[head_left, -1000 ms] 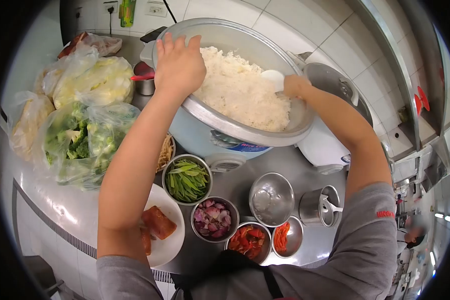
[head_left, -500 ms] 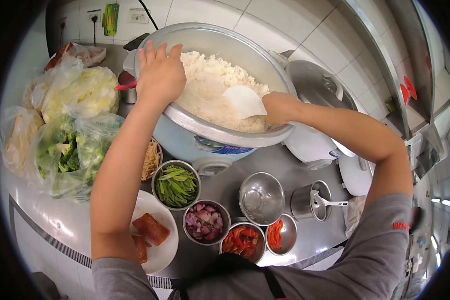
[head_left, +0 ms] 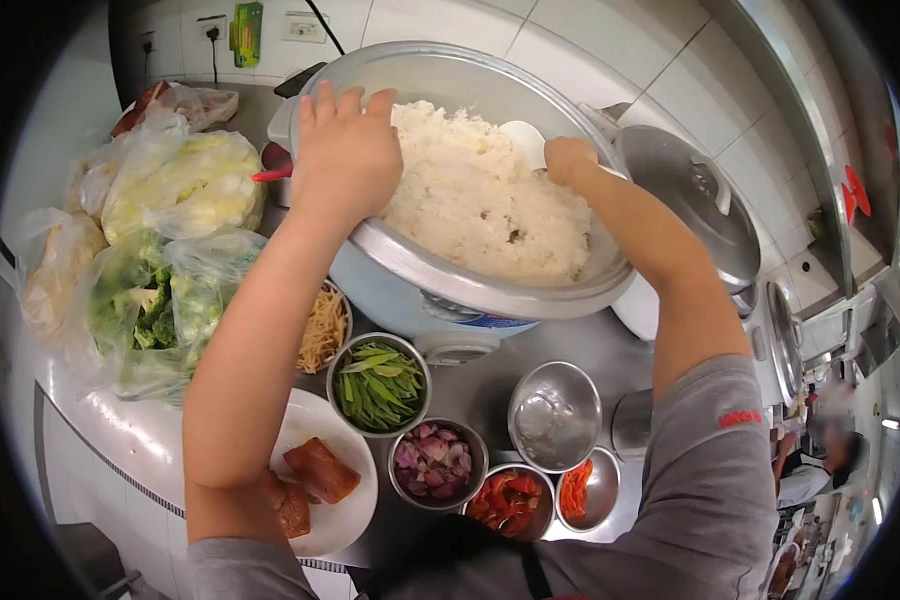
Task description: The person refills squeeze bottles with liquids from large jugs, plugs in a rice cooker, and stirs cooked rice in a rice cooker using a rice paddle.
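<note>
White rice (head_left: 480,210) fills much of a large blue rice cooker (head_left: 375,285), heaped in its metal pot. At the pot's left side rests my left hand (head_left: 350,150), its fingers spread over the rim and holding nothing. My right hand (head_left: 573,163) is closed round the handle of a white rice paddle (head_left: 525,143) over the far right part of the rice. The paddle's blade is partly hidden by the rice and my hand. Small dark spots show in the rice near the front right.
Bags of broccoli (head_left: 155,310) and pale cabbage (head_left: 190,185) lie left. In front stand bowls of green strips (head_left: 378,385), onion (head_left: 432,460), red pieces (head_left: 508,502), and an empty steel bowl (head_left: 555,415). A plate (head_left: 355,510) holds brown blocks. A co-worker (head_left: 820,465) is far right.
The paddle and my right hand have moved from the middle of the rice to the far side. My left hand keeps its place on the rim. The camera view has shifted slightly.
</note>
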